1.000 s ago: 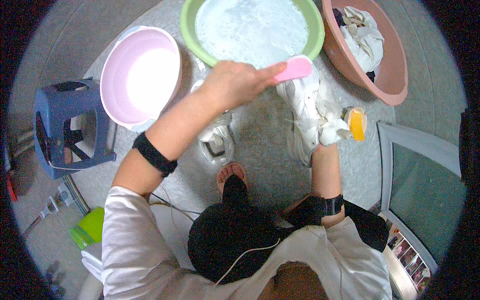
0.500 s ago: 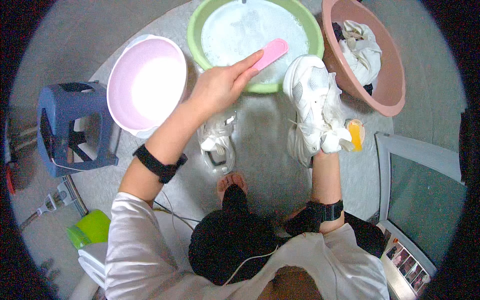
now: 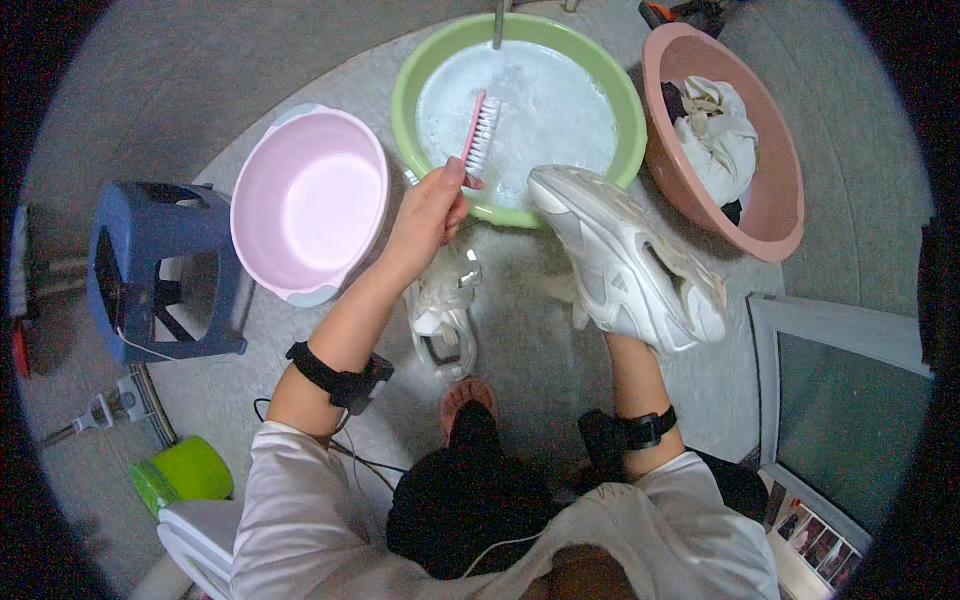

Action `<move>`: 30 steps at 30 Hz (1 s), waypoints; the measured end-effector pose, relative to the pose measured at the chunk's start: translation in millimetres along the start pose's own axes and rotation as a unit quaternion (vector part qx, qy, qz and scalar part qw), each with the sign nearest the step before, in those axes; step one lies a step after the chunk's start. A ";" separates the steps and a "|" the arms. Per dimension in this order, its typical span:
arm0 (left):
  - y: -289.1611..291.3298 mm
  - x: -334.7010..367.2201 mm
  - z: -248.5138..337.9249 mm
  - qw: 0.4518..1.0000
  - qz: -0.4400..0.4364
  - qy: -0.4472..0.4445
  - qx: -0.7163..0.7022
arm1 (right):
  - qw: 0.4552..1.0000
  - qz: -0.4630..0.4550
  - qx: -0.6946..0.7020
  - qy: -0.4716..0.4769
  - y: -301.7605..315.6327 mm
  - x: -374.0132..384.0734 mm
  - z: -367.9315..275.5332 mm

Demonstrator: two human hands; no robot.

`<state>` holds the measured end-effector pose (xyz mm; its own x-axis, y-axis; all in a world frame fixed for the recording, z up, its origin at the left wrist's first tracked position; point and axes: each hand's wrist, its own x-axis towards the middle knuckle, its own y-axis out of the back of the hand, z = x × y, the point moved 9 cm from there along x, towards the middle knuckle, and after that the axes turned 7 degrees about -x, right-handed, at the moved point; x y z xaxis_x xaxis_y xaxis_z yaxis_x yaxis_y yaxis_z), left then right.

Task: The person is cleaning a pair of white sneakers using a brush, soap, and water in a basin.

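Observation:
My left hand (image 3: 430,215) is closed round the handle of a pink scrub brush (image 3: 482,135). The brush stands nearly upright over the near side of a green basin (image 3: 405,135) of sudsy water, its white bristles facing right. A white sneaker (image 3: 630,260) is held up by my right hand, toe toward the basin, side and sole showing. That hand is hidden by the shoe; only the wrist (image 3: 628,352) and forearm come out below it. A second white sneaker (image 3: 440,310) rests on the floor beneath my left hand.
A pink basin (image 3: 245,215) stands left of the green one. To the right, a brownish-pink basin (image 3: 780,215) holds a bundle of cloth (image 3: 718,140). A blue stool (image 3: 130,270) is at far left, near a lime-green container (image 3: 185,472). A framed glass panel (image 3: 850,370) stands at right.
The brush has turned from back-up to upright, bristles now sideways, and moved left. The sneaker has rolled from showing its laces to showing its side and sole. It now covers the orange thing behind it.

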<state>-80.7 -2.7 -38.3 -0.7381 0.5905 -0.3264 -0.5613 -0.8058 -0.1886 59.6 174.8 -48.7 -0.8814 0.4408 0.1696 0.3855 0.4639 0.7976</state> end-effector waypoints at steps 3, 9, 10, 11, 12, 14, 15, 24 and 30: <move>-6.6 -1.6 1.3 0.999 -0.023 -0.004 0.037 | 1.000 -0.001 -0.010 0.003 1.8 -0.4 0.2; -20.5 -5.5 4.6 0.994 -0.029 -0.044 0.091 | 1.000 -0.007 -0.026 0.007 2.8 -1.7 0.4; -20.1 -6.2 3.0 0.995 -0.029 -0.043 0.091 | 1.000 -0.010 -0.027 0.009 1.6 -1.5 0.1; -20.2 -7.5 6.0 0.988 -0.032 -0.071 0.136 | 1.000 -0.012 -0.026 0.009 0.5 -0.7 -0.7; -20.6 -9.4 9.4 0.978 -0.035 -0.099 0.180 | 1.000 -0.015 -0.024 0.010 -1.2 0.0 -1.1; -26.6 -16.1 23.8 0.957 -0.043 -0.162 0.237 | 1.000 -0.019 -0.022 0.010 -0.2 2.2 -0.1; -32.5 -23.1 36.1 0.929 -0.048 -0.224 0.292 | 1.000 -0.020 -0.019 0.010 0.9 4.1 0.3; -64.3 -42.8 53.9 0.840 -0.129 -0.209 0.484 | 0.998 -0.042 -0.031 0.029 -9.2 6.3 -10.4; -92.2 -11.3 74.8 0.785 -0.045 -0.304 0.538 | 0.997 -0.068 0.014 0.020 -14.5 13.1 -17.3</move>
<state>-48.6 68.3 52.0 -0.5360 0.8186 0.2065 -0.3720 -0.4486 0.8127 37.7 160.5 -48.1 -0.9361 0.3417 0.0833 0.2681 0.5399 0.7979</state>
